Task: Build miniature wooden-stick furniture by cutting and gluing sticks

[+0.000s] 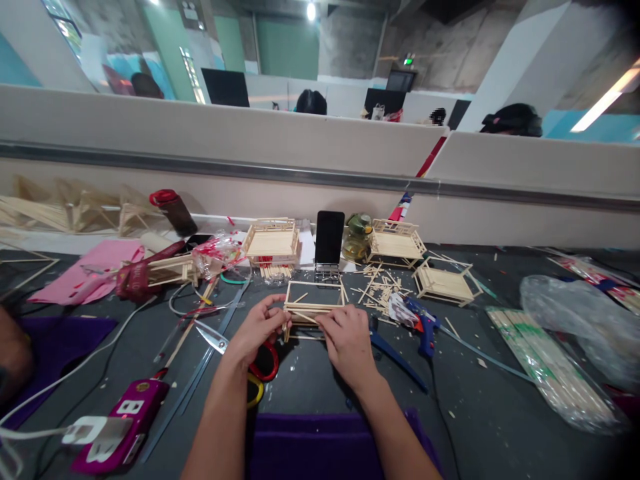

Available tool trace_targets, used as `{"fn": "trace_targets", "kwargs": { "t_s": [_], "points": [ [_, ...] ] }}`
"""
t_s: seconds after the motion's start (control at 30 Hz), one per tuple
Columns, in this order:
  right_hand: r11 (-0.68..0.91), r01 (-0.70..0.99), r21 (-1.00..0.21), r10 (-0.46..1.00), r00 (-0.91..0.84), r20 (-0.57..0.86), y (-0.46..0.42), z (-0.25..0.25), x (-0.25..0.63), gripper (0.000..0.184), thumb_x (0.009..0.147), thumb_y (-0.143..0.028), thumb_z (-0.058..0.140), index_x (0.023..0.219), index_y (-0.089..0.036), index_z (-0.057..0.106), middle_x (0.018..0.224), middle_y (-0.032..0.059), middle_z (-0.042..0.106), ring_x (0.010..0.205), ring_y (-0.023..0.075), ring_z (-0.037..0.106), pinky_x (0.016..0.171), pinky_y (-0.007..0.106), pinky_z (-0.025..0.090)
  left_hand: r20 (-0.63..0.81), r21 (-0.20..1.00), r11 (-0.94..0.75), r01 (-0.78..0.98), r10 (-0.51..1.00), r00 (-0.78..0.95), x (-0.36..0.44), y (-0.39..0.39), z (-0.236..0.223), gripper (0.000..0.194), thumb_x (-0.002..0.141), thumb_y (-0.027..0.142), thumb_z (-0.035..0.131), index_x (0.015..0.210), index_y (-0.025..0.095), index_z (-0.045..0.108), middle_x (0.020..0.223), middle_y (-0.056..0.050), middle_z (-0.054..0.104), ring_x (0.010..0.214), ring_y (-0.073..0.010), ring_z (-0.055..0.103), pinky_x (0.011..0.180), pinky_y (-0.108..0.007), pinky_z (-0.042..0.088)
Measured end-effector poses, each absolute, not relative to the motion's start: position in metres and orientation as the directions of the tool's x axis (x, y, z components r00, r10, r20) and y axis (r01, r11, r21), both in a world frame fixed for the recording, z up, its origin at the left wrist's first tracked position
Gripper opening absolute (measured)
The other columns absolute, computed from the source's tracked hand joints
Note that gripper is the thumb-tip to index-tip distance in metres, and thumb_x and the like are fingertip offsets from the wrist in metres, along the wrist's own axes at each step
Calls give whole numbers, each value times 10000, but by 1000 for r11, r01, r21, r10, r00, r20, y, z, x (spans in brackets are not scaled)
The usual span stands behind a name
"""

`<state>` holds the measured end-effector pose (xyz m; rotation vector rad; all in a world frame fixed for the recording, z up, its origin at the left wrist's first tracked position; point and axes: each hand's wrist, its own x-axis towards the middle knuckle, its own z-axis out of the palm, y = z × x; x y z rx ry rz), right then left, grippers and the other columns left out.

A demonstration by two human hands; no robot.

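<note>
Head view: both hands worked on a stick frame [314, 303] on the dark table [480, 407].
Left hand [257, 328] pinched the frame's near-left corner; right hand [347, 340] gripped its near rail. Frame sat between the fingertips, scissors [213, 338] just left.

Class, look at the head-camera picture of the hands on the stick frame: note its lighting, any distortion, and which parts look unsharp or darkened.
Head view: wide-angle lens bends the partition rail and stretches the edges; ceiling lights flare white at the top; the corners darken, most at lower right; the left hand, right hand and stick frame are fairly sharp; the plastic bag shows soft glare.
</note>
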<state>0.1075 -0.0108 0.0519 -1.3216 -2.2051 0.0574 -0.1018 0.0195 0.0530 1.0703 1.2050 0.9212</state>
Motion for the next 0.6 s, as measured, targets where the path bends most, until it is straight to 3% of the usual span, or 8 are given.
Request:
{"fn": "trace_targets", "kwargs": {
  "t_s": [0.13, 0.23, 0.33, 0.43, 0.6],
  "points": [
    [507, 793, -338, 821, -324, 471, -11, 52, 113, 231, 861, -69, 547, 1004, -225, 641, 933, 41, 621, 923, 223, 454, 845, 402, 322, -206, 969, 199, 143, 978, 35, -112, 18, 54, 498, 746, 473, 683, 1134, 176, 584, 718, -6, 650, 556, -120, 531, 435, -186, 313],
    [500, 785, -366, 819, -292, 493, -12, 53, 117, 206, 880, -79, 529, 979, -216, 646, 929, 40, 624, 919, 217, 455, 857, 399, 322, 36, 923, 28, 383, 987, -159, -117, 17, 56, 298, 769, 429, 667, 924, 174, 677, 759, -23, 670, 645, -146, 557, 569, -239, 403],
    [505, 773, -383, 815, -282, 507, -11, 52, 117, 181, 890, -96, 532, 960, -214, 650, 912, 35, 631, 912, 213, 463, 850, 393, 322, 237, 803, -167, 572, 970, -49, -113, 15, 61, 180, 821, 359, 621, 829, 200, 706, 833, -29, 695, 742, -171, 583, 701, -280, 430],
    [513, 766, -389, 810, -282, 514, -10, 49, 115, 160, 899, -121, 540, 962, -216, 652, 908, 35, 635, 917, 212, 471, 851, 390, 323, 313, 730, -330, 598, 940, 137, -108, 14, 64, 153, 853, 293, 583, 880, 225, 717, 875, -29, 703, 842, -189, 608, 776, -297, 435],
    [510, 761, -401, 813, -274, 514, -8, 47, 115, 171, 890, -111, 548, 967, -221, 654, 903, 33, 633, 921, 211, 473, 857, 388, 323, 300, 743, -334, 580, 941, 158, -112, 15, 61, 159, 855, 264, 575, 917, 223, 715, 897, -36, 708, 867, -193, 629, 793, -301, 448]
  ]
}}
